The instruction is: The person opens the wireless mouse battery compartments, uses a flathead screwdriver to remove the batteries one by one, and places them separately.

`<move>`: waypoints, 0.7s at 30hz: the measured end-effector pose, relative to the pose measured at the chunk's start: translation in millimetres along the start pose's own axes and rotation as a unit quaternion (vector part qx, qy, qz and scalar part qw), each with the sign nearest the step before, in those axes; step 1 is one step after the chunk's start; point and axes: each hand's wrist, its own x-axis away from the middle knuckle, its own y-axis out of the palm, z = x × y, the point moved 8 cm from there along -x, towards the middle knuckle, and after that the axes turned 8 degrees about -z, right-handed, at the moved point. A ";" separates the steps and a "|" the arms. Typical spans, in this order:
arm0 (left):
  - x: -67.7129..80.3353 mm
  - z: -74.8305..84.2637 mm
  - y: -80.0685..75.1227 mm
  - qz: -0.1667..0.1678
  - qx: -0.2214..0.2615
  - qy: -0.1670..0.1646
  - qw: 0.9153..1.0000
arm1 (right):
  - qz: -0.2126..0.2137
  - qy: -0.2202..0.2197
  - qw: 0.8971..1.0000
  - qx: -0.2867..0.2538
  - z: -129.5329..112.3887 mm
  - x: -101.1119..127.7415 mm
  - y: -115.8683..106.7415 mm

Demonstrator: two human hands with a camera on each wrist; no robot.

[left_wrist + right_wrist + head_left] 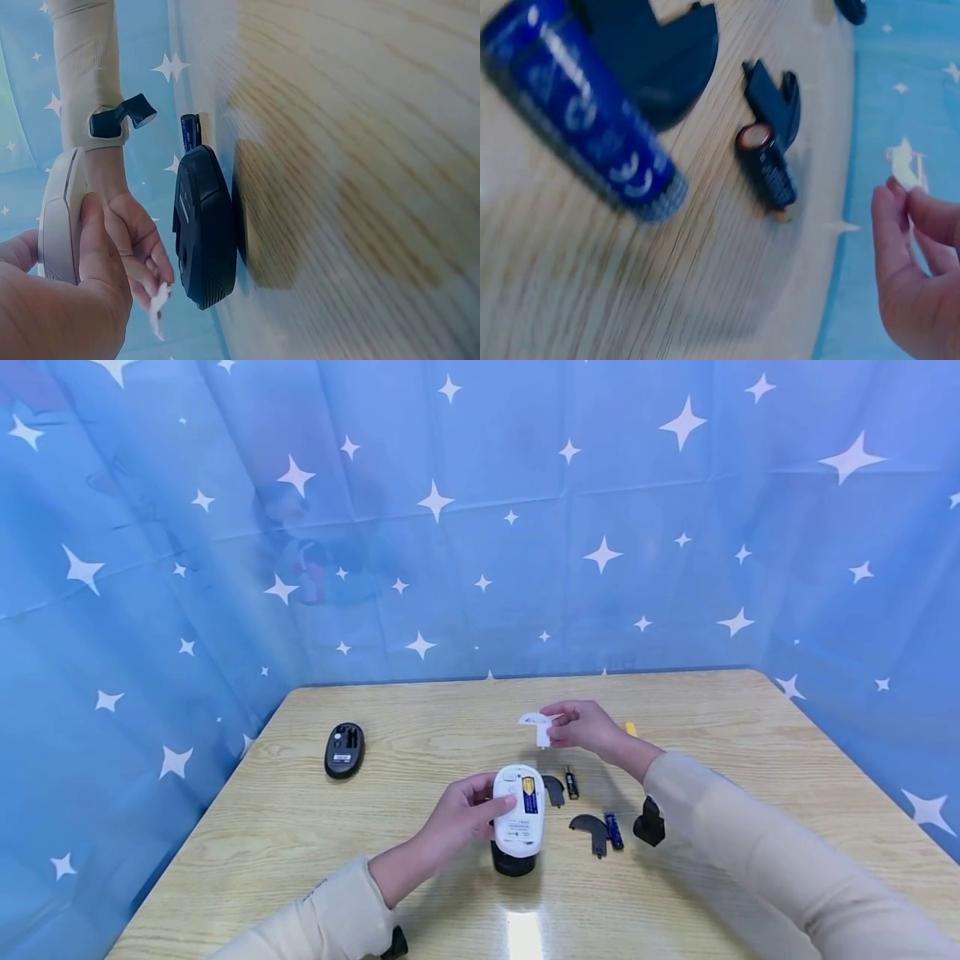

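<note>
Two hands work apart — left hand (pixel 457 817) grips the white mouse (pixel 518 810), long axis pointing away; beyond its fingers, right hand (pixel 588 727) pinches the white cover (pixel 537 722).

My head cam looks down and forward over the whole table (pixel 300 827). The left wrist cam sits super close, turned sideways, skimming the tabletop past the black mouse (pixel 204 229). The right wrist cam hovers low over the blue battery (pixel 577 112), pretty blurry. All three catch the table.
</note>
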 end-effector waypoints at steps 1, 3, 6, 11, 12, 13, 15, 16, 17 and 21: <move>0.0 -0.1 0.0 0.001 0.001 -0.001 1.000 | -0.003 0.006 1.000 0.005 2.0 -1.6 -0.2; -0.2 -0.5 0.2 0.002 0.001 -0.002 1.000 | -0.010 0.017 1.000 0.012 6.2 -4.9 -0.8; -0.9 -1.5 0.7 0.000 0.002 -0.003 1.000 | -0.020 0.028 0.999 0.020 12.2 -9.2 -2.6; -0.2 -0.4 2.2 -0.005 0.004 -0.002 1.000 | -0.025 0.044 0.998 0.025 23.2 -17.1 -4.4; -0.1 -0.1 2.4 -0.006 0.004 -0.002 1.000 | -0.025 0.048 0.998 0.023 25.9 -18.9 -4.4; 0.0 0.0 2.5 -0.005 0.005 -0.003 1.000 | -0.026 0.050 0.998 0.025 28.3 -20.3 -4.3; -0.1 0.0 2.5 -0.005 0.005 -0.003 1.000 | -0.030 0.055 0.998 0.030 32.8 -22.9 -3.4; -0.3 0.0 2.5 -0.005 0.004 -0.004 1.000 | -0.029 0.059 0.997 0.033 34.9 -23.8 -3.0; -0.5 -0.3 2.3 -0.005 0.004 -0.004 1.000 | -0.028 0.063 0.997 0.034 36.8 -24.7 -2.6; -1.0 -1.0 1.2 -0.004 0.002 -0.005 1.000 | -0.020 0.072 0.996 0.049 40.1 -26.3 -0.9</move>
